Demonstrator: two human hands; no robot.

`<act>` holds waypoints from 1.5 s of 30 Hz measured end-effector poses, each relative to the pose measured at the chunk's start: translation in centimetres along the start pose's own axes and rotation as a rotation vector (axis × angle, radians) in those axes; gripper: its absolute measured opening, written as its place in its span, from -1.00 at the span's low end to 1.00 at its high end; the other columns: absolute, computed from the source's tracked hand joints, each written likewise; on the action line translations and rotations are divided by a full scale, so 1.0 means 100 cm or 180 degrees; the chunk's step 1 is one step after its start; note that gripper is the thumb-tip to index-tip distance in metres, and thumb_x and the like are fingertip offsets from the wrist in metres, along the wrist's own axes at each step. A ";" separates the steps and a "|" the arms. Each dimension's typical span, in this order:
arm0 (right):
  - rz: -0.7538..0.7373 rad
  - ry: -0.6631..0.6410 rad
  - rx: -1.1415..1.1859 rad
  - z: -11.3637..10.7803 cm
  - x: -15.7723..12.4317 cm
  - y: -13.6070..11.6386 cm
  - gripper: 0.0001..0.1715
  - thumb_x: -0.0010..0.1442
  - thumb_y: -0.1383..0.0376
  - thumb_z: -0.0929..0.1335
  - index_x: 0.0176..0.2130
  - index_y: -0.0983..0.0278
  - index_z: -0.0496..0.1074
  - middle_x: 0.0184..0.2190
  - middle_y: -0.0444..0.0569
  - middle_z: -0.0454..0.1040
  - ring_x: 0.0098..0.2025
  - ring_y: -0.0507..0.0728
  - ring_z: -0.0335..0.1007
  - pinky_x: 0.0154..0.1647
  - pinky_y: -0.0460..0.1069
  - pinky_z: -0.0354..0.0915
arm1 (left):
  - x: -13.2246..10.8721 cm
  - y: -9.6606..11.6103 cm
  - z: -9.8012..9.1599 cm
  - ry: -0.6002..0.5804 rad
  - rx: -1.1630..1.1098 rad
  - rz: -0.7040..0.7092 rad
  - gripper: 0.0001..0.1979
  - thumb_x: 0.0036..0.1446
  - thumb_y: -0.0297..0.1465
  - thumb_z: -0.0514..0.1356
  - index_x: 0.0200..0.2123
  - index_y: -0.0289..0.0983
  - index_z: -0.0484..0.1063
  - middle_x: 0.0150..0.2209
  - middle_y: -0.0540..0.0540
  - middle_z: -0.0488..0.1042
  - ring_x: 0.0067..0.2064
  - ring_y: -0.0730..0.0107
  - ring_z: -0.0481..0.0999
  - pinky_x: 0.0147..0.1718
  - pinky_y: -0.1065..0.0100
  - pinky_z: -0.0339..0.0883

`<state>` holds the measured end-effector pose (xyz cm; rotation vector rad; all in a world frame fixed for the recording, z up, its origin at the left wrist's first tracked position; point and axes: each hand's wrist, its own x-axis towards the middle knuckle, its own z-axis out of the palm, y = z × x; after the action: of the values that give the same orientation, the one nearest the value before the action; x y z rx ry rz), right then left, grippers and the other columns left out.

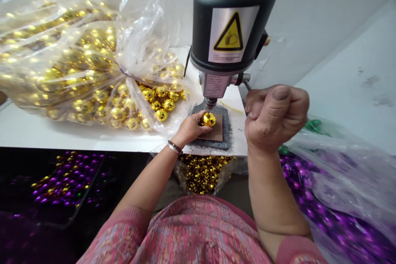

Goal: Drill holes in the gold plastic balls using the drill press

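Note:
My left hand (pixel 192 127) holds a shiny gold faceted ball (pixel 209 120) between thumb and fingers, over a brown board (pixel 217 130) on the drill press base (pixel 227 121). Above the ball is the chuck (pixel 210 103) of a small black drill press (pixel 234 24); its thin bit meets the top of the ball, though how deep it sits I cannot tell. My right hand (pixel 276 113) is closed in a fist around the feed lever (pixel 247 84) at the machine's right side. Most of the lever is hidden by the fist.
On the white table (pixel 123 142) at left lies a large clear plastic bag (pixel 77 66) of gold balls, spilling some near the drill. Below the table edge sits an open bag of gold balls (pixel 204 173). Purple balls (pixel 334 214) in plastic lie at right, more purple balls (pixel 68 181) at lower left.

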<state>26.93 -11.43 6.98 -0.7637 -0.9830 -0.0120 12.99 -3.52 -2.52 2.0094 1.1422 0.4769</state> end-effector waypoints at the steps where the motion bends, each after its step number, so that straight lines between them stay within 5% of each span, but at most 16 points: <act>1: -0.0081 0.0008 0.0024 0.000 -0.001 0.003 -0.70 0.32 0.11 0.29 -0.37 0.23 0.29 -0.67 -0.29 0.11 -0.63 -0.16 0.16 -0.54 -0.15 0.20 | 0.000 -0.001 0.001 -0.0011 -0.0009 0.0000 -0.25 0.00 -0.31 0.43 0.28 -0.26 0.39 0.07 -0.16 0.60 0.01 0.13 0.58 0.03 0.24 0.38; 16: -0.0445 0.0209 0.0406 0.002 -0.013 0.021 -0.57 0.32 0.07 0.27 -0.46 0.27 0.14 -0.76 -0.32 -0.02 -0.72 -0.13 0.06 -0.56 -0.14 0.22 | 0.001 -0.006 0.003 0.0033 -0.0198 0.0068 -0.30 -0.03 -0.32 0.43 0.23 -0.21 0.44 -0.01 -0.10 0.62 -0.03 0.14 0.58 0.02 0.24 0.39; 22: -0.0026 0.0301 0.0447 0.016 0.020 0.000 -0.57 0.31 0.06 0.28 -0.45 0.25 0.13 -0.72 -0.32 -0.04 -0.70 -0.15 0.09 -0.65 -0.18 0.14 | -0.002 -0.002 0.005 0.0066 -0.0270 0.0078 -0.35 -0.03 -0.38 0.40 0.18 -0.24 0.44 -0.05 -0.08 0.61 -0.05 0.19 0.57 0.03 0.26 0.39; 28: 0.0037 0.0144 0.0580 0.024 0.051 -0.009 -0.69 0.23 0.14 0.36 -0.37 0.33 0.30 -0.52 -0.31 0.29 -0.64 -0.25 0.15 -0.66 -0.22 0.11 | -0.037 0.001 -0.003 -0.0031 -0.0321 0.0281 -0.34 -0.04 -0.45 0.37 0.19 -0.26 0.40 0.03 -0.14 0.58 0.00 0.19 0.56 0.03 0.23 0.41; 34: 0.0135 0.0112 0.0621 0.021 0.046 -0.009 -0.74 0.22 0.18 0.35 -0.37 0.32 0.31 -0.52 -0.33 0.33 -0.63 -0.26 0.18 -0.62 -0.21 0.12 | -0.084 -0.014 -0.020 -0.0920 -0.0101 0.0590 -0.29 -0.11 -0.36 0.48 0.17 -0.17 0.46 0.07 -0.17 0.58 0.00 0.16 0.59 0.03 0.21 0.44; 36: 0.0170 0.0069 0.0574 0.021 0.045 -0.012 -0.78 0.25 0.22 0.32 -0.37 0.31 0.31 -0.51 -0.34 0.36 -0.63 -0.26 0.20 -0.60 -0.20 0.13 | -0.084 -0.023 -0.031 -0.0713 0.0076 0.0455 -0.33 -0.04 -0.29 0.45 0.19 -0.18 0.45 0.05 -0.18 0.60 -0.11 0.21 0.60 -0.05 0.21 0.46; 41: 0.0178 0.0033 0.0645 0.019 0.044 -0.012 -0.77 0.23 0.21 0.34 -0.38 0.30 0.30 -0.55 -0.35 0.35 -0.66 -0.24 0.19 -0.64 -0.18 0.11 | -0.047 -0.039 -0.074 0.0840 0.1263 -0.0126 -0.62 0.28 -0.39 0.12 0.12 -0.30 0.49 0.07 -0.32 0.56 -0.06 0.11 0.56 0.04 0.13 0.37; 43: 0.0128 0.0015 0.0635 0.018 0.042 -0.011 -0.77 0.24 0.21 0.35 -0.37 0.30 0.31 -0.57 -0.35 0.32 -0.64 -0.23 0.20 -0.62 -0.17 0.13 | -0.030 -0.043 -0.090 0.0974 0.1958 -0.0557 -0.64 0.24 -0.45 0.11 0.07 -0.35 0.50 0.05 -0.40 0.55 0.04 -0.06 0.53 0.05 0.06 0.33; 45: 0.0049 -0.0030 0.0585 0.017 0.041 -0.010 -0.77 0.25 0.20 0.33 -0.36 0.30 0.33 -0.58 -0.34 0.28 -0.61 -0.23 0.23 -0.57 -0.17 0.16 | -0.019 -0.046 -0.098 0.0719 0.2471 -0.0908 -0.63 0.18 -0.44 0.17 0.04 -0.39 0.50 0.00 -0.46 0.56 0.08 -0.22 0.50 0.03 -0.01 0.31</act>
<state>27.69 -9.90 11.16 -0.6030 -0.9726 0.0944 3.17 0.49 0.32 2.3999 1.9395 0.1080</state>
